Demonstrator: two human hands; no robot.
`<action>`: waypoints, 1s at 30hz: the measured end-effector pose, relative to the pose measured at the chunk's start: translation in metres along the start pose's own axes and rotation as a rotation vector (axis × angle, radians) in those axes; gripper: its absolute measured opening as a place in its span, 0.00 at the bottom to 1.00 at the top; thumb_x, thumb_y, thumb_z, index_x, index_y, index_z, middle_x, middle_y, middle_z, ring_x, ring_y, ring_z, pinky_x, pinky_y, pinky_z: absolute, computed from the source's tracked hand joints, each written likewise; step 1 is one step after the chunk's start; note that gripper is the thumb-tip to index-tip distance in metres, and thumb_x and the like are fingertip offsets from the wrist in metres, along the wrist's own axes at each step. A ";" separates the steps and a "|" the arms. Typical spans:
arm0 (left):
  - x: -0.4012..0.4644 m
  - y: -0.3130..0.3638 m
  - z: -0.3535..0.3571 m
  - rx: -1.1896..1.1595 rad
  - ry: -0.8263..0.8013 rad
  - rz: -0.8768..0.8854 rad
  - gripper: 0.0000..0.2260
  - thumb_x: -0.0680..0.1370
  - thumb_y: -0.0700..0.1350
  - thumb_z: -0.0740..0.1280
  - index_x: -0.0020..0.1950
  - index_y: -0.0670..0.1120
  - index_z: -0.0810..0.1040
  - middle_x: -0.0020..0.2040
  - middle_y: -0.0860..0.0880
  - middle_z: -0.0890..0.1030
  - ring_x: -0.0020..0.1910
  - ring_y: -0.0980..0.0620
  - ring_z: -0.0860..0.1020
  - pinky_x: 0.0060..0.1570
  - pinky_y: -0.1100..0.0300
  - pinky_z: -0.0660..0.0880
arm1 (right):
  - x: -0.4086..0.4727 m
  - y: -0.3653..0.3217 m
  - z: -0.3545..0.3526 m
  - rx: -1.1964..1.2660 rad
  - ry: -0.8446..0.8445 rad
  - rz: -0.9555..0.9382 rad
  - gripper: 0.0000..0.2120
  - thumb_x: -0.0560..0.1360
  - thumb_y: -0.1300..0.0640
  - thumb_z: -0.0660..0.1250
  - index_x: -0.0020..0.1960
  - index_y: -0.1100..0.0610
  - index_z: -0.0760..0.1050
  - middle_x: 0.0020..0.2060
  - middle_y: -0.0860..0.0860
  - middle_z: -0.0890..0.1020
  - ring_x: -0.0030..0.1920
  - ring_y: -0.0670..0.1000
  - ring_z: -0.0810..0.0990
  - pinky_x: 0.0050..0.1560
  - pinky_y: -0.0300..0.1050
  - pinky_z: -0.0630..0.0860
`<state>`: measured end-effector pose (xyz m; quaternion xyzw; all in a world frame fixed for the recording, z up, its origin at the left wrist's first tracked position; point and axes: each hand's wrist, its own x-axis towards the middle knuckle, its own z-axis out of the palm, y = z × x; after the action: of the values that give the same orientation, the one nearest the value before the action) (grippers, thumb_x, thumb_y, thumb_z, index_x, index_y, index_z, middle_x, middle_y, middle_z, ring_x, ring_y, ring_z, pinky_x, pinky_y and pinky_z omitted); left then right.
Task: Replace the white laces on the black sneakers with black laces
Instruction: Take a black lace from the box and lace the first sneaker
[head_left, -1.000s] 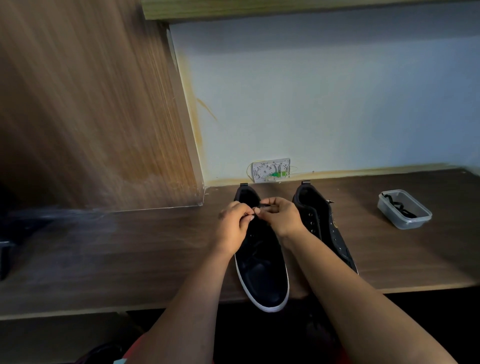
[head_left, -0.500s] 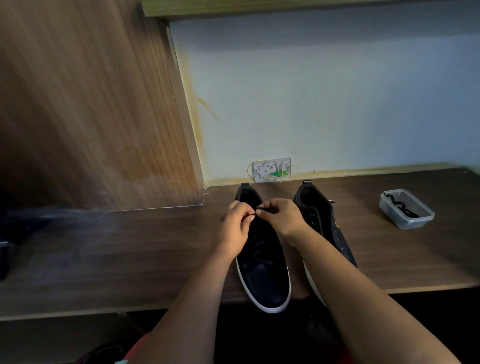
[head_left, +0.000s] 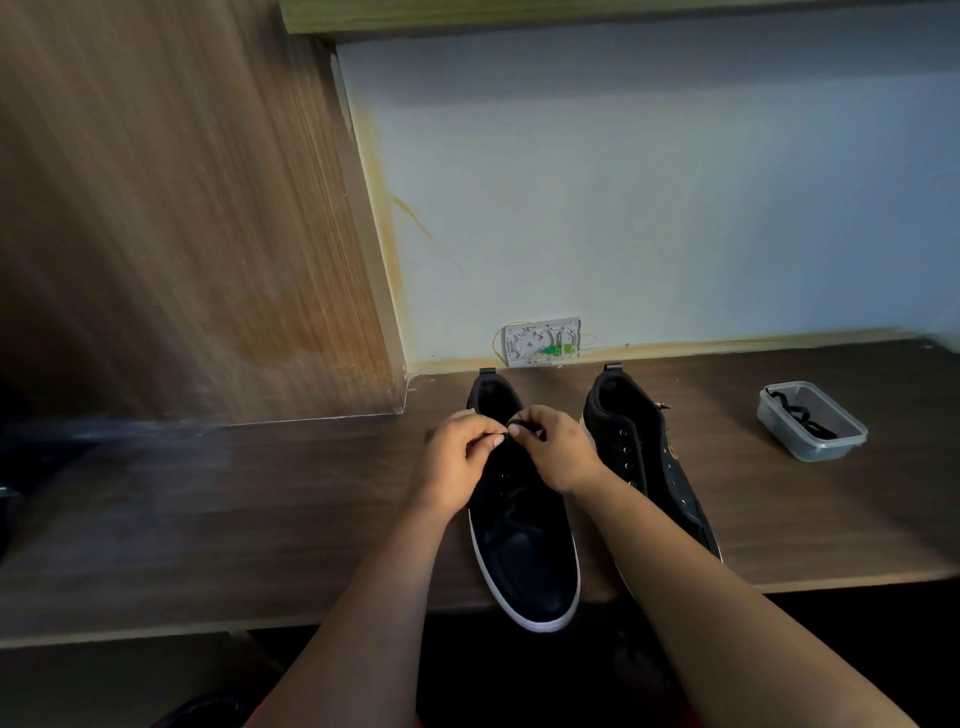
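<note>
Single view, head-worn wide-angle camera, looking forward and down onto the wooden surface from close above its near edge. Wall socket plate sits past the surface's far edge, mid-frame. Strong wide-angle bending toward frame borders

The left hand and right hand cover the upper eyelets of the left sneaker, so how the black lace runs beneath them cannot be told. The lace between the fingertips is too thin and dark to tell a knot from a loop. The right forearm hides the toe of the right sneaker. To the right of the hands, the contents of the plastic container are small dark strands only.
</note>
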<state>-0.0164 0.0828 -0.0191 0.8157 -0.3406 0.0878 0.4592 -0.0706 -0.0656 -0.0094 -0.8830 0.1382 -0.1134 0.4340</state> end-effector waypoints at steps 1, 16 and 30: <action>0.001 0.000 0.000 0.004 -0.002 0.002 0.06 0.76 0.38 0.69 0.48 0.46 0.84 0.42 0.57 0.78 0.43 0.59 0.79 0.44 0.64 0.76 | 0.001 0.001 0.001 0.002 0.000 -0.009 0.07 0.79 0.54 0.65 0.54 0.54 0.79 0.42 0.46 0.78 0.43 0.46 0.75 0.37 0.32 0.66; 0.001 0.001 -0.001 0.044 -0.078 -0.067 0.04 0.76 0.39 0.69 0.47 0.46 0.81 0.45 0.54 0.77 0.45 0.57 0.78 0.49 0.65 0.75 | -0.025 -0.007 -0.025 -0.004 0.334 -0.160 0.07 0.72 0.55 0.73 0.50 0.51 0.82 0.45 0.49 0.76 0.39 0.44 0.74 0.44 0.39 0.75; 0.001 0.013 -0.016 0.376 -0.064 -0.089 0.04 0.75 0.51 0.70 0.48 0.57 0.83 0.47 0.58 0.81 0.51 0.54 0.72 0.50 0.58 0.69 | -0.044 -0.020 0.020 -0.355 0.321 -0.071 0.11 0.70 0.44 0.69 0.43 0.51 0.82 0.41 0.49 0.81 0.48 0.54 0.75 0.47 0.50 0.75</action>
<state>-0.0211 0.0905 -0.0009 0.9038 -0.2963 0.1038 0.2910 -0.1027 -0.0234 -0.0087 -0.9204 0.1922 -0.2415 0.2400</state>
